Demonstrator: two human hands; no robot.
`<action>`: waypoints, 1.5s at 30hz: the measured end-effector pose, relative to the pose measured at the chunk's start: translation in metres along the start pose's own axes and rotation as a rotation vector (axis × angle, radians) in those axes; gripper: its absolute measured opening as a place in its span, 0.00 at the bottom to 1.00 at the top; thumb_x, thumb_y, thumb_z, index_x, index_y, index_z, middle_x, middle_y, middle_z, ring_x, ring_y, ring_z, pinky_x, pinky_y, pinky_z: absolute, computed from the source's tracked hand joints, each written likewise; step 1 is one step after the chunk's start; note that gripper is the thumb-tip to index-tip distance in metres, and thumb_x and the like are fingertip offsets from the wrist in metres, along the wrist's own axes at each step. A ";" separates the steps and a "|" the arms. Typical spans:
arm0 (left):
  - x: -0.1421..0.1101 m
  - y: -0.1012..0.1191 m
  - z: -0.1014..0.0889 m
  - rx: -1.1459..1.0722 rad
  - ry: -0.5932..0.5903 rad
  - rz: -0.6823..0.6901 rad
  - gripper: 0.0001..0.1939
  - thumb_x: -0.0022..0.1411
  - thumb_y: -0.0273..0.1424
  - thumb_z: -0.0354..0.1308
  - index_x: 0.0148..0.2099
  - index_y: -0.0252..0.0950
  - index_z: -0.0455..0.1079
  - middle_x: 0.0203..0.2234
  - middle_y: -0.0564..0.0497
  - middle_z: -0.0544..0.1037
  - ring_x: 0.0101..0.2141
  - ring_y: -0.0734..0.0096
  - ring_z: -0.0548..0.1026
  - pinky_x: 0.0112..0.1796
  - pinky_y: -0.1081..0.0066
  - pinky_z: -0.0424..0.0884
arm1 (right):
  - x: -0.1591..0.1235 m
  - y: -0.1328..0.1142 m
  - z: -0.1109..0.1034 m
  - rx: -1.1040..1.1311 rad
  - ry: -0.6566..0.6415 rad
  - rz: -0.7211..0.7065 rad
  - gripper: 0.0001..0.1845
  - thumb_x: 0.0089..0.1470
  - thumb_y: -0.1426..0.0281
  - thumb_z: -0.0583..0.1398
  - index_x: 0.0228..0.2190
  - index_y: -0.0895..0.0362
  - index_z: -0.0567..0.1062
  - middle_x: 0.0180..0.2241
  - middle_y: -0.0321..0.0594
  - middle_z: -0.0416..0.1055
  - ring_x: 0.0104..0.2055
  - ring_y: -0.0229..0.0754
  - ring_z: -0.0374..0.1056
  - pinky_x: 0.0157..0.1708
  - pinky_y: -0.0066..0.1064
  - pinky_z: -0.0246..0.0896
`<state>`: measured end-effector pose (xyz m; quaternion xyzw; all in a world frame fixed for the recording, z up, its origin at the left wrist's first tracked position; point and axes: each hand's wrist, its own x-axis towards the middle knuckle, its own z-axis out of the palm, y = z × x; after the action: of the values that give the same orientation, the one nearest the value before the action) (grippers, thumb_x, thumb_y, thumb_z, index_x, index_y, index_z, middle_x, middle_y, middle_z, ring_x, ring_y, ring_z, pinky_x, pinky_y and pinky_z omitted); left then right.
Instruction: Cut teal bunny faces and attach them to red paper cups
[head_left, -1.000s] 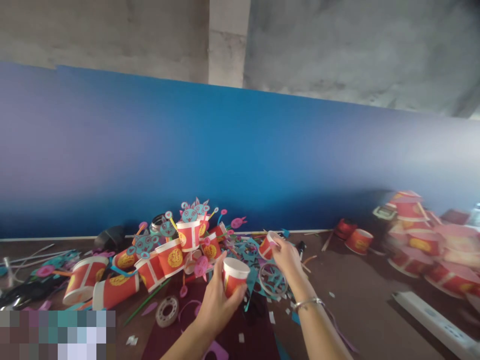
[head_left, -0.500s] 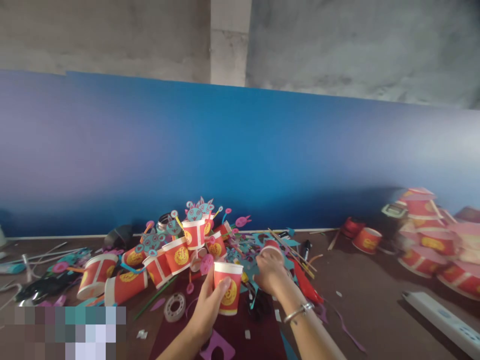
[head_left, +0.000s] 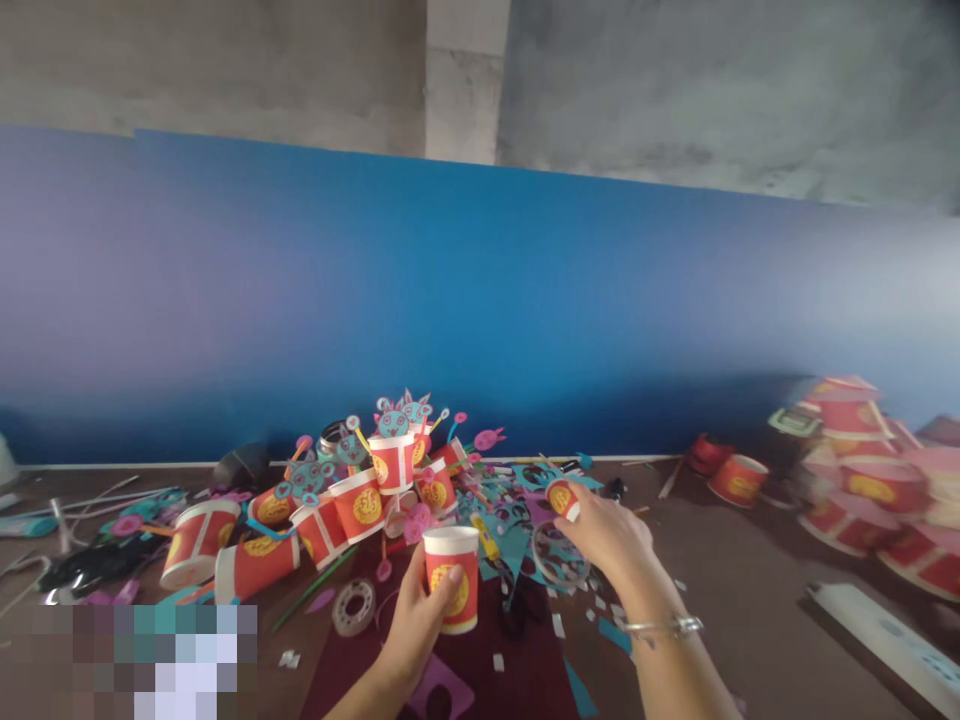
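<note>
My left hand (head_left: pixel 420 610) is wrapped around a red paper cup (head_left: pixel 452 580) with a white rim and a yellow round emblem. It holds the cup upright, open end up, above a dark red sheet (head_left: pixel 517 650). Farther off to the right, my right hand (head_left: pixel 607 525) is closed on another red paper cup (head_left: pixel 561 498), tilted on its side. The hand covers much of that second cup. Below it lies a roll of clear tape (head_left: pixel 555 560). Black-handled scissors (head_left: pixel 512 610) and a yellow craft knife (head_left: pixel 486 538) rest between the hands.
Decorated cups (head_left: pixel 358 507) with paper faces and sticks are piled at left. A white tape roll (head_left: pixel 352 608) lies in front of them. Blue paper scraps (head_left: pixel 506 545) cover the middle. At right are stacked red cup pieces (head_left: pixel 862 485) and a white power strip (head_left: pixel 892 640).
My right hand has moved right with the cup, uncovering the clear tape roll and paper scraps. A red item beside the right forearm no longer shows. My left hand stays nearly in place.
</note>
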<state>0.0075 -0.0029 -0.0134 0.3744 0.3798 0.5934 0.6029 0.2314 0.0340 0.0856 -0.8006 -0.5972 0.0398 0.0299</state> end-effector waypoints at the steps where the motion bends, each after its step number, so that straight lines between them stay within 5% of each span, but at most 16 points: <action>1: 0.001 0.000 -0.001 0.008 0.011 0.004 0.32 0.44 0.46 0.66 0.49 0.33 0.69 0.37 0.43 0.79 0.40 0.55 0.76 0.41 0.63 0.71 | -0.004 -0.001 -0.004 -0.011 -0.020 -0.021 0.20 0.50 0.62 0.56 0.45 0.54 0.73 0.38 0.49 0.76 0.40 0.56 0.72 0.34 0.38 0.60; 4: 0.002 -0.001 -0.003 0.017 0.048 0.023 0.30 0.44 0.48 0.65 0.45 0.33 0.71 0.37 0.43 0.79 0.40 0.54 0.75 0.42 0.62 0.70 | -0.018 -0.014 -0.005 -0.018 -0.083 -0.264 0.13 0.50 0.63 0.56 0.31 0.55 0.78 0.34 0.48 0.77 0.40 0.54 0.72 0.35 0.35 0.60; 8: 0.000 -0.001 -0.005 0.042 0.055 0.072 0.31 0.45 0.49 0.64 0.46 0.33 0.71 0.38 0.43 0.79 0.41 0.54 0.75 0.43 0.63 0.70 | -0.043 -0.043 0.021 -0.040 -0.226 -0.486 0.15 0.42 0.72 0.60 0.36 0.58 0.77 0.37 0.51 0.77 0.42 0.56 0.72 0.36 0.34 0.62; 14: -0.006 -0.005 -0.002 0.041 0.078 0.166 0.33 0.47 0.47 0.63 0.52 0.34 0.67 0.42 0.42 0.77 0.43 0.56 0.74 0.45 0.63 0.69 | -0.054 -0.057 0.057 -0.046 -0.242 -0.418 0.34 0.42 0.81 0.58 0.54 0.62 0.65 0.43 0.58 0.74 0.47 0.57 0.69 0.42 0.38 0.62; 20: -0.002 -0.012 -0.011 -0.001 0.040 0.139 0.36 0.48 0.48 0.63 0.55 0.34 0.65 0.46 0.40 0.75 0.47 0.53 0.72 0.49 0.60 0.67 | -0.026 -0.031 0.050 0.189 -0.350 -0.408 0.37 0.37 0.79 0.59 0.53 0.60 0.64 0.41 0.48 0.75 0.44 0.49 0.70 0.36 0.29 0.61; 24: 0.002 -0.016 -0.018 -0.034 0.033 0.106 0.37 0.49 0.48 0.62 0.57 0.35 0.62 0.48 0.40 0.73 0.50 0.53 0.70 0.51 0.58 0.65 | -0.014 -0.012 0.040 0.224 -0.508 -0.376 0.31 0.33 0.79 0.60 0.45 0.58 0.72 0.29 0.37 0.76 0.28 0.40 0.70 0.20 0.22 0.55; 28: 0.002 -0.016 -0.017 -0.060 0.014 0.098 0.37 0.50 0.47 0.62 0.58 0.35 0.60 0.50 0.39 0.72 0.52 0.51 0.68 0.52 0.57 0.63 | -0.016 0.007 0.038 0.205 -0.578 -0.411 0.24 0.30 0.75 0.64 0.36 0.56 0.77 0.24 0.33 0.73 0.23 0.37 0.67 0.16 0.21 0.51; 33: 0.003 -0.015 -0.017 -0.029 0.049 0.115 0.40 0.48 0.49 0.62 0.59 0.36 0.59 0.51 0.38 0.70 0.54 0.49 0.65 0.54 0.56 0.60 | -0.029 0.024 0.024 0.371 -0.734 -0.268 0.18 0.32 0.73 0.65 0.32 0.59 0.78 0.18 0.32 0.71 0.13 0.31 0.61 0.13 0.20 0.53; 39: 0.004 -0.018 -0.022 0.069 0.020 0.244 0.36 0.52 0.46 0.60 0.59 0.36 0.58 0.49 0.40 0.72 0.54 0.52 0.65 0.53 0.61 0.61 | -0.046 0.021 -0.002 0.865 -0.700 -0.330 0.22 0.38 0.66 0.67 0.38 0.58 0.77 0.24 0.33 0.72 0.18 0.28 0.63 0.18 0.17 0.58; 45: 0.001 -0.018 -0.021 0.134 -0.003 0.247 0.36 0.51 0.45 0.61 0.58 0.34 0.60 0.50 0.39 0.71 0.53 0.52 0.66 0.53 0.62 0.60 | -0.050 0.006 0.002 0.872 -0.710 -0.370 0.19 0.38 0.67 0.68 0.37 0.59 0.78 0.20 0.31 0.70 0.17 0.27 0.62 0.18 0.17 0.58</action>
<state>-0.0035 -0.0025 -0.0390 0.4584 0.3686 0.6361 0.4994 0.2225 -0.0155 0.0845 -0.5348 -0.6287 0.5411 0.1611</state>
